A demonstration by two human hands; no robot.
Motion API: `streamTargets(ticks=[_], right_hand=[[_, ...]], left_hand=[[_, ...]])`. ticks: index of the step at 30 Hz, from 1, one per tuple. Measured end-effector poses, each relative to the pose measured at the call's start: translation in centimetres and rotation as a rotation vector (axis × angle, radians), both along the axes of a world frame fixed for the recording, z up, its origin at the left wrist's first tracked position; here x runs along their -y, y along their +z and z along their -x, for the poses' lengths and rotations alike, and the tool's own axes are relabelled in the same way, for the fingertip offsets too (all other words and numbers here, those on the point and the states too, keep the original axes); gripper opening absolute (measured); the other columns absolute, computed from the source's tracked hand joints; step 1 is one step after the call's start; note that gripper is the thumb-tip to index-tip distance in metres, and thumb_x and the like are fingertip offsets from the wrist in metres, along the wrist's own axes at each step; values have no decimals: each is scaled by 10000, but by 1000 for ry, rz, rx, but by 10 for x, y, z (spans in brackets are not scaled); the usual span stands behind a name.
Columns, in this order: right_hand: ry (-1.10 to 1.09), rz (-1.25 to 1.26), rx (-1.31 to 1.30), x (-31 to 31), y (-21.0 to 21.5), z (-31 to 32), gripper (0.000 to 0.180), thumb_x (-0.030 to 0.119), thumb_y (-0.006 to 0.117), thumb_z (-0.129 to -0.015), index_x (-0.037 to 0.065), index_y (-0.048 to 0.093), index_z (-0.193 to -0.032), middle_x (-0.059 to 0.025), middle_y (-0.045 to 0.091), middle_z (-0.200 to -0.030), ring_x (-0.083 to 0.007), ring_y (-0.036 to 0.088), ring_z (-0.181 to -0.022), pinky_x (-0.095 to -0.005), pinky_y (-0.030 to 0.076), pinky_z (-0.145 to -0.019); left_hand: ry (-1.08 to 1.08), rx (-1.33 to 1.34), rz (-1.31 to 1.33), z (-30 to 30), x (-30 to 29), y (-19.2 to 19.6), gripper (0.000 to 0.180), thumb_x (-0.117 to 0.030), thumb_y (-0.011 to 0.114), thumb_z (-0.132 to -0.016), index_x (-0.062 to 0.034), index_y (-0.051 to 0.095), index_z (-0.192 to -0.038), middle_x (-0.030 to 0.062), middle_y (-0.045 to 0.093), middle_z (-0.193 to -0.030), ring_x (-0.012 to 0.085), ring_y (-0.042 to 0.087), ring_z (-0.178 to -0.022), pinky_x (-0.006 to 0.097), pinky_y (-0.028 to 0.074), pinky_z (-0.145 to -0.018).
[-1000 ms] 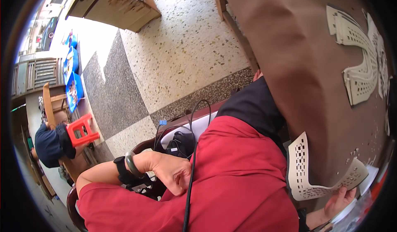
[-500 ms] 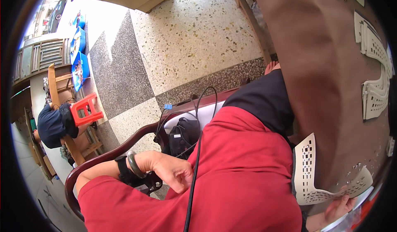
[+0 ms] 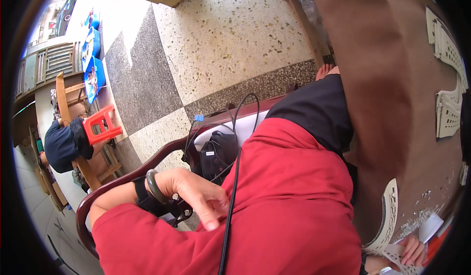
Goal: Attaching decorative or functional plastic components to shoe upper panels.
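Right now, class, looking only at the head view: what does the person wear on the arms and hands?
The left hand is bare; its wrist carries a dark green bangle and a black strap. Red sleeves cover the upper arm. The right hand is bare, with no ring or glove visible. A black cable runs over the red clothing.

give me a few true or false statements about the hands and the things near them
1. The left hand rests empty on the red garment. True.
2. The right hand holds the cream perforated plastic sheet at the brown table's edge. True.
3. A dark green bangle sits on the right wrist. False: it is on the left wrist.
4. The small red plastic stool stands on the brown table. False: it stands on the floor, far left.
5. A black cable runs across the red garment. True.
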State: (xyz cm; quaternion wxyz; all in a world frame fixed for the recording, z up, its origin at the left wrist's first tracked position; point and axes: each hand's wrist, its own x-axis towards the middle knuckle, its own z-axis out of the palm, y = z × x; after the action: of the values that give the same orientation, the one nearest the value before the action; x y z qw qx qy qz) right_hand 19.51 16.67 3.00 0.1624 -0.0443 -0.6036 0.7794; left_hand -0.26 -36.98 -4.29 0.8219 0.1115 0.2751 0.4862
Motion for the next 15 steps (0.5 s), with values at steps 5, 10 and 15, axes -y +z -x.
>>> streamTargets(ticks=[5,10,15], right_hand=[[25,49,-18,-2,-4,5,140,197,606,-978,78,628,-1049,-47,586,-867,-140,581,-752,-290,453,-733],[65,106,-29,-8,-10,12,168,234,605,-978,90,638,-1059,-41,588,-863,-139,581,-744,-291,448,-726],[107,192,-60,-12,-22,23,197,271,603,-978,102,647,-1069,-35,590,-858,-137,581,-735,-292,442,-718]], left_hand=[[-379,-241,-37,18,-17,9,349,-231,739,-840,57,682,-1028,153,716,-874,194,686,-820,337,534,-724],[-10,-674,137,10,2,-22,226,-7,661,-701,-20,730,-916,110,710,-796,222,687,-745,318,533,-670],[19,-556,960,26,76,-62,181,-134,615,-851,-5,743,-849,60,738,-771,139,712,-724,281,576,-661]])
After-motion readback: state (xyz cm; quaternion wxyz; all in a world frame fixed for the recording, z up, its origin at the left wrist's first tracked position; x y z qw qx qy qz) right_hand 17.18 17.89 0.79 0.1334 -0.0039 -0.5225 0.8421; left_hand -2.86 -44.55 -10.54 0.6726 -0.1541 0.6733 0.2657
